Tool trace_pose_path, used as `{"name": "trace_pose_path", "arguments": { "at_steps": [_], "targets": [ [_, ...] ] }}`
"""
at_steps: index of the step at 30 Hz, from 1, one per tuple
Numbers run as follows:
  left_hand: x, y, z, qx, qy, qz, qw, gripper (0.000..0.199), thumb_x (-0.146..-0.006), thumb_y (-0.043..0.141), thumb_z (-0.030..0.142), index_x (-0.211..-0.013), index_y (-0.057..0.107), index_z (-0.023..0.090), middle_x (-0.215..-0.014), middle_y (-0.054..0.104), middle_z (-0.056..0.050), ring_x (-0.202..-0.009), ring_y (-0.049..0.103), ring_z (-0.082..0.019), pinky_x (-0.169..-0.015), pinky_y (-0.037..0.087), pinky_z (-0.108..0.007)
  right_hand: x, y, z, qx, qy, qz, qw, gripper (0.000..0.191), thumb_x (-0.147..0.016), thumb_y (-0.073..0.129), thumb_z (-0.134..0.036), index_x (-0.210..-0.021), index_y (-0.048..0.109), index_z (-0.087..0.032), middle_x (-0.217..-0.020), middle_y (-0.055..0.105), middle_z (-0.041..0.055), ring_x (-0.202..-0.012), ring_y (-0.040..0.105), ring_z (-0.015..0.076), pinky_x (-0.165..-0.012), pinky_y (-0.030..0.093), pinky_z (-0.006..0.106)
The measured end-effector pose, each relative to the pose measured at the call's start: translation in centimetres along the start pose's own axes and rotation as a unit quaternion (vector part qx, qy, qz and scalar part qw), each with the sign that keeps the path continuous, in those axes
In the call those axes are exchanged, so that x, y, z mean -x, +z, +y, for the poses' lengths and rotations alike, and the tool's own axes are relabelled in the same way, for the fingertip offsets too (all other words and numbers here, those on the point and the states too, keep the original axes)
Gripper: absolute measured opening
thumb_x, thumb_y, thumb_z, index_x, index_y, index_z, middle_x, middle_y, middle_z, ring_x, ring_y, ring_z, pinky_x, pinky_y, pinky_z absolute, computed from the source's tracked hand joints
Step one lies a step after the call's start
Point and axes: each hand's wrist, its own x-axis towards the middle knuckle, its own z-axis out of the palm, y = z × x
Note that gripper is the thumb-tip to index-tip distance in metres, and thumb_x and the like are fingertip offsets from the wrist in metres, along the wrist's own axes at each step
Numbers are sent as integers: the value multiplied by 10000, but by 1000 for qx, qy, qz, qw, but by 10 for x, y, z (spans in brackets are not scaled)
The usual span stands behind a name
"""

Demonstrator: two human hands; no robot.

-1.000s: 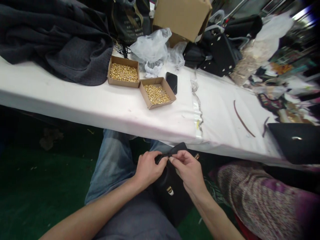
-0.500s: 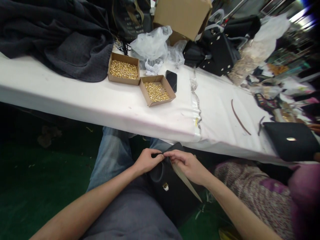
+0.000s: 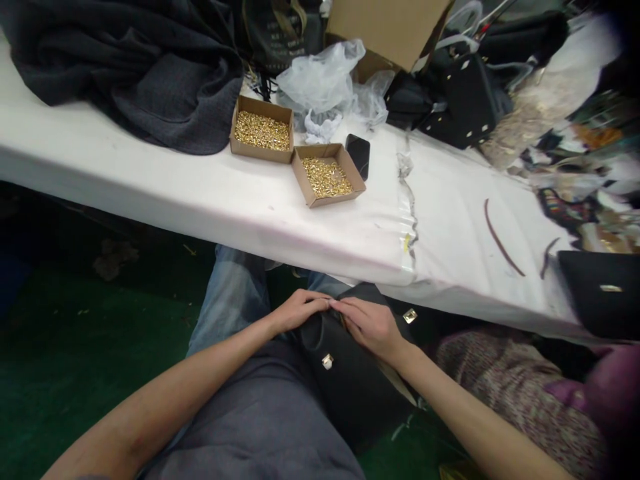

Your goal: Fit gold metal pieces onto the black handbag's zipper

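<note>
A black handbag (image 3: 350, 390) rests on my lap, below the table's front edge. My left hand (image 3: 299, 311) pinches its upper edge, thumb and fingers together. Right beside it, my right hand (image 3: 373, 328) is closed on the same edge, and the fingertips of both hands meet. Whatever small part may lie between the fingertips is hidden. A gold clasp (image 3: 327, 361) with a whitish piece shows on the bag's front. Past my right hand, a gold plate (image 3: 410, 316) sits on a black part that seems to be the flap.
On the white-covered table (image 3: 200, 193) stand two cardboard trays (image 3: 263, 152) of small gold pieces, a phone (image 3: 358, 157) and crumpled plastic bags (image 3: 325, 77). Dark cloth (image 3: 175, 100) lies at left. Brown strips (image 3: 503, 243) and another black piece (image 3: 600, 300) lie right, near a person's patterned sleeve (image 3: 520, 380).
The view has shifted, so the table things appear further right. My hands stay together at the bag's edge. The gold plate beyond my right hand now shows plainly.
</note>
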Motion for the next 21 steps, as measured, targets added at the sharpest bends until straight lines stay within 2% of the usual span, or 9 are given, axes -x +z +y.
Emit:
{"name": "trace_pose_path", "arguments": {
  "at_steps": [5, 9, 13, 16, 18, 21],
  "targets": [
    [0, -8, -3, 23, 2, -31, 999, 459, -1049, 654, 468, -1333, 829, 153, -1422, 783, -97, -1424, 660, -358, -1297, 411, -445, -14, -12, -4, 118, -93, -38, 988, 492, -1075, 617, -121, -1564, 624, -179, -1162, 798, 142, -1001, 738, 282, -844, 585, 440],
    [3, -12, 0, 59, -4, -57, 997, 472, -1021, 697, 463, -1362, 818, 159, -1423, 782, -99, -1434, 650, -373, -1313, 399, -475, -26, -22, -7, 156, -139, -76, 975, 416, -1110, 557, -160, -1515, 654, -155, -1132, 793, 137, -989, 710, 283, -828, 556, 445],
    [9, -14, 5, 119, -18, -46, 992, 503, -963, 786, 446, -1381, 809, 170, -1440, 771, -124, -1464, 627, -384, -1332, 371, -504, -31, -26, -9, 121, -110, -112, 980, 443, -1137, 468, -187, -1543, 643, -213, -1239, 796, 146, -1062, 719, 297, -887, 570, 471],
    [14, -18, 8, 183, -19, -51, 982, 629, -937, 804, 549, -1431, 779, 159, -1499, 729, -164, -1498, 594, -404, -1331, 364, -513, -28, -27, -8, 86, -67, -111, 988, 431, -1143, 455, -204, -1517, 668, -231, -1278, 793, 154, -1080, 718, 302, -912, 567, 484],
    [18, -21, 12, 221, 1, -50, 974, 716, -957, 758, 631, -1494, 733, 158, -1551, 688, -184, -1522, 570, -407, -1328, 364, -516, -24, -29, -5, 110, -61, -110, 986, 391, -1141, 472, -194, -1457, 702, -203, -1256, 791, 160, -1078, 702, 304, -907, 549, 476],
    [16, -21, 19, 218, 22, -41, 975, 680, -996, 724, 628, -1488, 735, 159, -1524, 707, -188, -1498, 592, -394, -1312, 379, -509, -24, -34, -1, 184, -78, -124, 972, 330, -1135, 471, -176, -1332, 736, -160, -1208, 781, 163, -1047, 652, 306, -873, 506, 458]
  ]
}}
